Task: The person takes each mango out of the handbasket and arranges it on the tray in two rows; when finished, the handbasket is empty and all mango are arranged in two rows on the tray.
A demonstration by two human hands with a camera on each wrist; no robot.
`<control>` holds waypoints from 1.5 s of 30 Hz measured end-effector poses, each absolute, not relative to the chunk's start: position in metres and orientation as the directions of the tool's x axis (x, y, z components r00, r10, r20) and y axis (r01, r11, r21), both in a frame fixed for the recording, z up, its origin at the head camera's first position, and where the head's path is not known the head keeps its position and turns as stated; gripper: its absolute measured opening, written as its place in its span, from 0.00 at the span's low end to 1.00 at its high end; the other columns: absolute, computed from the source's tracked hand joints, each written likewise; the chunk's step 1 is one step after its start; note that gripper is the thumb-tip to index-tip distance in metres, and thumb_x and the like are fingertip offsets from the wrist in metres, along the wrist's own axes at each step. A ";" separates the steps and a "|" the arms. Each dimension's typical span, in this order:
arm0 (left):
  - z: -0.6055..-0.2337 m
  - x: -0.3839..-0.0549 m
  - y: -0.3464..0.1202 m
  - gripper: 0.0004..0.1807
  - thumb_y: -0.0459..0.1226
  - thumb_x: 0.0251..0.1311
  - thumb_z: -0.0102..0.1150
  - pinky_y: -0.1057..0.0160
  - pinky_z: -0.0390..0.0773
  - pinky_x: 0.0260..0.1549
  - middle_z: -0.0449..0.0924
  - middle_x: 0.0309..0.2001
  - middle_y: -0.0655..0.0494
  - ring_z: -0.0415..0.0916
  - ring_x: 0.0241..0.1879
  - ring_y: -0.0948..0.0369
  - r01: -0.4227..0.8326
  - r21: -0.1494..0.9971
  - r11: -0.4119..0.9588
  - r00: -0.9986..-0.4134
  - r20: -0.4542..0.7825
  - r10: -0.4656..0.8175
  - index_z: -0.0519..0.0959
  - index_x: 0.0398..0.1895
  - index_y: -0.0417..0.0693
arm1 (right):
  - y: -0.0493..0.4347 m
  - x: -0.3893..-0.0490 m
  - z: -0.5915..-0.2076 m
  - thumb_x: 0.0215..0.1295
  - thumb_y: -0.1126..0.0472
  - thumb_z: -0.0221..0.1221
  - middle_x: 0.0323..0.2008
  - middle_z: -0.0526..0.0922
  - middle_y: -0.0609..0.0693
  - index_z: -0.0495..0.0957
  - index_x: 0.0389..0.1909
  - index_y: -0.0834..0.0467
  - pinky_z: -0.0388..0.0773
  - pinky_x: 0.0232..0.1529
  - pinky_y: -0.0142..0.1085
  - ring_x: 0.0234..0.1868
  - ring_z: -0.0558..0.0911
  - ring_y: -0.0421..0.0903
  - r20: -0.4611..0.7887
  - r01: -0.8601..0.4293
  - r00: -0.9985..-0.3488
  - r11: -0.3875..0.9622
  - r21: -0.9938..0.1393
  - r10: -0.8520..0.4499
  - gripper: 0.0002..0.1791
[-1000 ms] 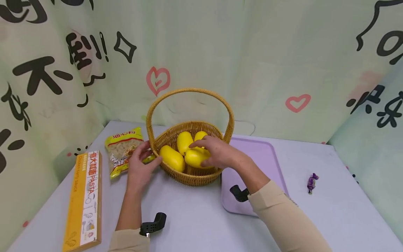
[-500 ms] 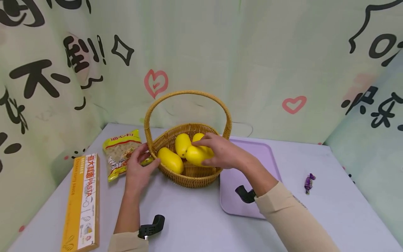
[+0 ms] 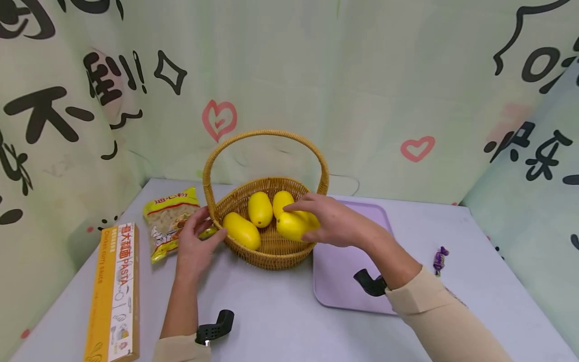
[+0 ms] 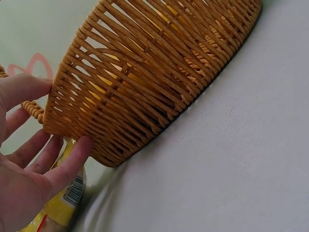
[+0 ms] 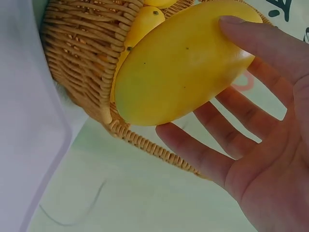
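A wicker basket (image 3: 271, 260) with a tall arched handle stands on the table with yellow mangoes in it. My left hand (image 3: 196, 249) holds the basket's left end by the handle's foot, its thumb at the rim and its fingers against the outer wall (image 4: 120, 92). Over the basket's right side, my right hand (image 3: 336, 219) grips one mango (image 3: 293, 225) between thumb and fingers. In the right wrist view that mango (image 5: 183, 63) appears lifted above the rim. Three other mangoes (image 3: 242, 231) lie inside.
Right of the basket lies a flat lilac tray (image 3: 346, 291), partly under my right forearm. A wrapped purple candy (image 3: 440, 260) is farther right. At the left are a yellow bag of pasta (image 3: 169, 221) and a long pasta box (image 3: 113, 296). A printed curtain hangs behind.
My right hand has moved the mango slightly right and up from the others in the basket. My left hand keeps its place on the basket. The head view has shifted slightly.
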State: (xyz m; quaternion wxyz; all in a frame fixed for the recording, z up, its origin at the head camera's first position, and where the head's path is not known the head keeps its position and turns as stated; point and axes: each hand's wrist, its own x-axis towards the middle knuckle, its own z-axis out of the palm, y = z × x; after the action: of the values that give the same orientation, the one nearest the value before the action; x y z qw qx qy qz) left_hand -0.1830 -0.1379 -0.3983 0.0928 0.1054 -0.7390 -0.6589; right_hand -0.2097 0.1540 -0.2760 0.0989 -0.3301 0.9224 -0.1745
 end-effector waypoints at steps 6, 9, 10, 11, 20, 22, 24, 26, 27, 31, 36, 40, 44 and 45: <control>-0.398 -0.183 -0.138 0.38 0.32 0.64 0.68 0.49 0.66 0.75 0.67 0.74 0.47 0.66 0.73 0.49 -0.024 0.994 0.107 -0.961 0.006 -0.276 0.65 0.77 0.48 | 0.168 -0.200 -0.274 0.62 0.63 0.71 0.65 0.77 0.50 0.77 0.68 0.48 0.75 0.68 0.53 0.65 0.76 0.54 -0.016 -0.617 -0.747 0.702 -0.356 -0.665 0.32; -0.398 -0.183 -0.138 0.38 0.33 0.65 0.68 0.49 0.65 0.75 0.67 0.74 0.47 0.66 0.74 0.50 -0.032 0.994 0.106 -0.962 -0.002 -0.273 0.64 0.78 0.49 | 0.176 -0.196 -0.274 0.61 0.65 0.71 0.64 0.78 0.50 0.78 0.68 0.48 0.76 0.67 0.53 0.65 0.76 0.54 0.000 -0.628 -0.744 0.699 -0.344 -0.668 0.32; -0.398 -0.183 -0.137 0.38 0.34 0.65 0.68 0.49 0.65 0.75 0.67 0.75 0.48 0.66 0.74 0.50 -0.036 0.994 0.106 -0.962 -0.006 -0.274 0.64 0.78 0.50 | 0.179 -0.195 -0.274 0.61 0.65 0.71 0.64 0.78 0.50 0.78 0.68 0.48 0.76 0.67 0.54 0.66 0.76 0.54 0.006 -0.630 -0.744 0.699 -0.338 -0.668 0.32; -0.398 -0.183 -0.138 0.39 0.34 0.65 0.68 0.49 0.65 0.75 0.67 0.75 0.48 0.65 0.74 0.50 -0.039 0.994 0.106 -0.962 -0.008 -0.273 0.64 0.78 0.50 | 0.182 -0.194 -0.274 0.61 0.65 0.71 0.64 0.79 0.51 0.78 0.67 0.48 0.76 0.67 0.54 0.66 0.76 0.55 0.012 -0.633 -0.745 0.700 -0.331 -0.668 0.32; -0.398 -0.181 -0.139 0.39 0.35 0.66 0.67 0.48 0.63 0.76 0.66 0.75 0.49 0.65 0.74 0.51 -0.055 0.993 0.105 -0.960 -0.024 -0.278 0.63 0.79 0.52 | 0.210 -0.193 -0.282 0.59 0.66 0.72 0.61 0.81 0.51 0.80 0.65 0.47 0.78 0.63 0.57 0.62 0.78 0.56 0.034 -0.608 -0.778 0.738 -0.291 -0.627 0.31; -0.398 -0.182 -0.139 0.39 0.35 0.66 0.67 0.48 0.63 0.76 0.66 0.75 0.49 0.65 0.74 0.51 -0.055 0.993 0.104 -0.960 -0.024 -0.279 0.63 0.79 0.52 | 0.216 -0.194 -0.285 0.59 0.66 0.71 0.59 0.82 0.51 0.81 0.65 0.47 0.79 0.62 0.57 0.61 0.78 0.55 0.029 -0.597 -0.786 0.747 -0.291 -0.617 0.31; -0.398 -0.182 -0.139 0.39 0.35 0.66 0.68 0.49 0.64 0.76 0.66 0.75 0.49 0.65 0.74 0.51 -0.056 0.993 0.102 -0.959 -0.025 -0.282 0.63 0.79 0.52 | 0.221 -0.195 -0.289 0.60 0.67 0.71 0.58 0.82 0.51 0.81 0.64 0.47 0.78 0.62 0.57 0.60 0.78 0.55 0.018 -0.581 -0.798 0.761 -0.289 -0.602 0.30; -0.399 -0.182 -0.139 0.39 0.35 0.66 0.67 0.49 0.64 0.76 0.66 0.75 0.49 0.65 0.74 0.51 -0.057 0.993 0.101 -0.959 -0.026 -0.284 0.63 0.79 0.52 | 0.226 -0.197 -0.293 0.60 0.67 0.70 0.59 0.82 0.51 0.81 0.64 0.46 0.77 0.63 0.59 0.60 0.77 0.56 0.004 -0.558 -0.815 0.782 -0.277 -0.580 0.30; -0.399 -0.182 -0.139 0.39 0.35 0.66 0.67 0.49 0.64 0.76 0.66 0.75 0.50 0.65 0.74 0.51 -0.056 0.993 0.100 -0.958 -0.026 -0.284 0.63 0.79 0.52 | 0.229 -0.199 -0.295 0.60 0.67 0.71 0.59 0.82 0.51 0.81 0.64 0.47 0.76 0.63 0.60 0.60 0.77 0.57 0.001 -0.548 -0.822 0.791 -0.272 -0.570 0.30; -0.399 -0.183 -0.139 0.39 0.35 0.66 0.68 0.49 0.64 0.76 0.67 0.75 0.49 0.65 0.74 0.51 -0.052 0.993 0.102 -0.959 -0.021 -0.284 0.63 0.79 0.52 | 0.239 -0.207 -0.304 0.60 0.67 0.71 0.61 0.81 0.54 0.81 0.64 0.48 0.74 0.66 0.63 0.63 0.76 0.61 -0.002 -0.512 -0.847 0.818 -0.263 -0.531 0.30; -0.399 -0.183 -0.138 0.39 0.35 0.66 0.68 0.49 0.65 0.76 0.67 0.75 0.50 0.65 0.74 0.51 -0.055 0.993 0.101 -0.958 -0.024 -0.287 0.64 0.78 0.52 | 0.249 -0.219 -0.316 0.60 0.67 0.72 0.60 0.82 0.56 0.81 0.64 0.52 0.73 0.66 0.63 0.63 0.77 0.63 0.017 -0.512 -0.850 0.818 -0.264 -0.526 0.29; -0.400 -0.183 -0.137 0.38 0.35 0.66 0.68 0.49 0.65 0.75 0.67 0.75 0.50 0.65 0.74 0.51 -0.055 0.993 0.103 -0.957 -0.023 -0.288 0.64 0.78 0.53 | 0.254 -0.227 -0.325 0.60 0.66 0.72 0.60 0.83 0.56 0.81 0.64 0.53 0.73 0.67 0.63 0.63 0.77 0.63 0.019 -0.510 -0.853 0.826 -0.239 -0.521 0.29; -0.400 -0.183 -0.138 0.39 0.35 0.66 0.68 0.49 0.65 0.76 0.66 0.75 0.50 0.65 0.74 0.51 -0.051 0.993 0.102 -0.958 -0.020 -0.285 0.64 0.78 0.53 | 0.254 -0.236 -0.335 0.60 0.66 0.71 0.60 0.83 0.56 0.81 0.65 0.53 0.73 0.67 0.62 0.63 0.78 0.62 0.027 -0.520 -0.850 0.832 -0.192 -0.526 0.29; -0.400 -0.184 -0.138 0.39 0.35 0.66 0.68 0.49 0.65 0.76 0.66 0.75 0.50 0.64 0.74 0.51 -0.051 0.994 0.101 -0.959 -0.020 -0.284 0.64 0.78 0.53 | 0.254 -0.239 -0.337 0.61 0.66 0.71 0.61 0.83 0.56 0.81 0.64 0.53 0.73 0.67 0.62 0.63 0.78 0.62 0.031 -0.524 -0.849 0.833 -0.179 -0.527 0.29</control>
State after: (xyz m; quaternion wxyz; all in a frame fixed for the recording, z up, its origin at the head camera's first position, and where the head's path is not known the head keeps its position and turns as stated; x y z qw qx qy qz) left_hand -0.1835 -0.1382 -0.3996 0.0883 0.1135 -0.7368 -0.6606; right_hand -0.2390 0.2538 -0.3374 0.0095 -0.2744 0.9573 -0.0905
